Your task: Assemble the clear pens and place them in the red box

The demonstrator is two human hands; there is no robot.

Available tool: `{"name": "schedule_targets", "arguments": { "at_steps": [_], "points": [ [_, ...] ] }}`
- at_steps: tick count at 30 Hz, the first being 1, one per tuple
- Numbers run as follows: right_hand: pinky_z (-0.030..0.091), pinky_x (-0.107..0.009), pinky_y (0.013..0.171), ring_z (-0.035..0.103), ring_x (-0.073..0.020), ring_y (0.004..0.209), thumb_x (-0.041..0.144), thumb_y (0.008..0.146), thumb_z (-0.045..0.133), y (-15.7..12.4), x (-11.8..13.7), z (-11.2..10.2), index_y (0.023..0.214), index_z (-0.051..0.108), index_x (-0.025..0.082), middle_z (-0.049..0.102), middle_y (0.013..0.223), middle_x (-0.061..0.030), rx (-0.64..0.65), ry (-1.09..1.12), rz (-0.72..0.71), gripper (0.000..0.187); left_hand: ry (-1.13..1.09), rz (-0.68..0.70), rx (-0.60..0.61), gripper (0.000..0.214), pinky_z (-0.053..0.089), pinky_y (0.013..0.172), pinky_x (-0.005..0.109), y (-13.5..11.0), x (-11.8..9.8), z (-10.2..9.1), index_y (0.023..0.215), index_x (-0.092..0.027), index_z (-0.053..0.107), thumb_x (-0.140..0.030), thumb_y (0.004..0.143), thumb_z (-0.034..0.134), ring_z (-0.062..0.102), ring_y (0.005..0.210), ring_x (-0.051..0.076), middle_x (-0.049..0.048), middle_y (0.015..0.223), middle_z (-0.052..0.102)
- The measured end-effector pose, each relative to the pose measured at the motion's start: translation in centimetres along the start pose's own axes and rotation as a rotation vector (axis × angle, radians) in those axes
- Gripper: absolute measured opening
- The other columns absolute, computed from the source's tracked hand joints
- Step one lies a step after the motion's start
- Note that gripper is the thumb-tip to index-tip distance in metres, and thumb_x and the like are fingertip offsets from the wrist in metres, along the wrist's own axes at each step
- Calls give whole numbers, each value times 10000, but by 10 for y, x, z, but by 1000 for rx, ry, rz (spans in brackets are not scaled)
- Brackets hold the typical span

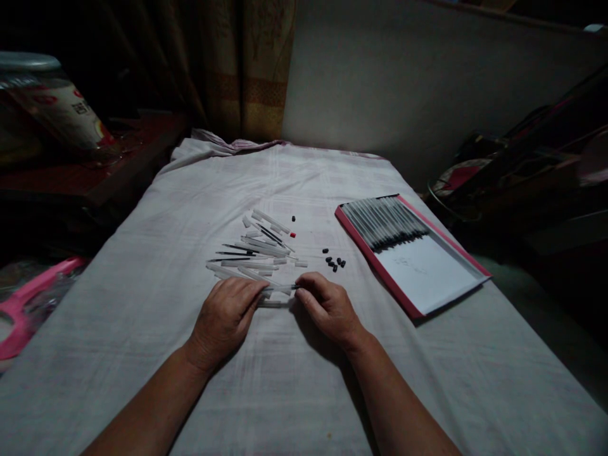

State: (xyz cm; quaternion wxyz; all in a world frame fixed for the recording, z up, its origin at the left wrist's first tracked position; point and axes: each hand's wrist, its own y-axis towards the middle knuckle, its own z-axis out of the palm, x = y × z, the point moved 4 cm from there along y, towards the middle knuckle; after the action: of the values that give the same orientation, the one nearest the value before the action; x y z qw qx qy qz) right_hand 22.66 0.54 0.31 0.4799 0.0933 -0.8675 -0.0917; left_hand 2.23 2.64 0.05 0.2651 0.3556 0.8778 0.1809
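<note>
- Clear pen barrel point(280, 289): located between the hands, just above the cloth; long axis runs left to right, near level in view.
- Left hand point(227, 310): thumb and fingers grasping the barrel's left end.
- Right hand point(330, 307): thumb and forefinger pinching the dark tip point(296, 287) at the barrel's right end; whether it is fully seated cannot be told. Neither hand is clearly nearer the barrel.
- Loose translucent tubes point(266, 246) and dark ink refills point(232, 259): just beyond the hands, mostly on the left hand's side, lying at mixed angles.
- Small black plugs point(339, 261): beyond the right hand, near it.
- Red-edged box point(380, 272): farther right, nearer the right hand, pens point(384, 221) ranked in its far part.
</note>
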Motion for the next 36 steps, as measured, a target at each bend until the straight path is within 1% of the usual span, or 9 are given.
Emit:
{"name": "schedule_targets", "arguments": {
  "at_steps": [3, 7, 10, 15, 19, 23, 27, 32, 36],
  "points": [
    [491, -253, 662, 641, -158, 680, 292, 895, 528, 0, 0, 1, 889, 660, 223, 704, 768, -21, 10, -19, 7, 149, 7, -5, -1, 232, 493, 802, 363, 0, 0, 1, 1141, -209, 637, -245, 975, 478, 651, 901, 221, 78, 991, 724],
    [491, -250, 661, 645, -157, 673, 280, 878, 563, -1, -1, 1, 973, 656, 223, 714, 787, -19, 22, -8, 3, 144, 14, 8, -4, 233, 489, 801, 361, 0, -1, 0, 1139, -204, 635, -242, 979, 471, 650, 898, 220, 77, 984, 725],
    [485, -255, 670, 651, -160, 688, 277, 911, 517, -2, -1, 2, 891, 657, 212, 706, 777, -31, 36, -33, -15, 156, 8, 16, -5, 221, 486, 787, 353, 0, -2, 0, 1129, -194, 632, -241, 978, 478, 648, 888, 218, 77, 971, 721],
    [485, -253, 676, 653, -161, 688, 265, 896, 534, -2, -2, 0, 993, 653, 217, 707, 788, -21, 27, -19, -7, 161, 24, 18, 4, 218, 484, 792, 362, 0, -1, 0, 1140, -193, 624, -220, 968, 491, 645, 897, 223, 80, 989, 721],
    [479, -250, 672, 650, -163, 694, 271, 915, 505, -2, 0, 0, 890, 661, 211, 697, 769, -26, 33, -29, -13, 169, 18, 23, 4, 208, 486, 794, 355, 1, -2, -1, 1132, -190, 619, -221, 975, 487, 644, 894, 215, 76, 983, 723],
    [474, -240, 664, 645, -152, 684, 264, 904, 523, -1, 0, 1, 960, 644, 200, 702, 785, -24, 54, -40, -21, 148, 20, 33, 4, 201, 482, 787, 355, 2, -4, -2, 1126, -177, 618, -219, 973, 495, 641, 880, 215, 77, 977, 720],
    [468, -231, 675, 637, -146, 701, 254, 923, 488, -1, 0, 1, 901, 643, 197, 692, 786, -28, 47, -44, -55, 166, 16, 38, 2, 196, 475, 785, 350, 2, -4, -1, 1122, -175, 618, -211, 967, 504, 636, 876, 218, 76, 973, 717],
    [458, -228, 654, 626, -143, 675, 265, 912, 509, -2, -2, 1, 933, 637, 198, 686, 768, -17, 47, -51, -34, 146, 10, 36, 10, 195, 470, 790, 349, 2, -4, -1, 1120, -172, 620, -214, 967, 507, 635, 877, 220, 76, 973, 719],
    [452, -228, 665, 626, -142, 685, 263, 924, 482, -1, 0, 1, 894, 636, 190, 679, 768, -25, 50, -73, -45, 174, 5, 37, 24, 202, 468, 793, 348, 2, -3, -2, 1127, -174, 624, -223, 971, 505, 639, 889, 215, 72, 989, 722]
  ]
}}
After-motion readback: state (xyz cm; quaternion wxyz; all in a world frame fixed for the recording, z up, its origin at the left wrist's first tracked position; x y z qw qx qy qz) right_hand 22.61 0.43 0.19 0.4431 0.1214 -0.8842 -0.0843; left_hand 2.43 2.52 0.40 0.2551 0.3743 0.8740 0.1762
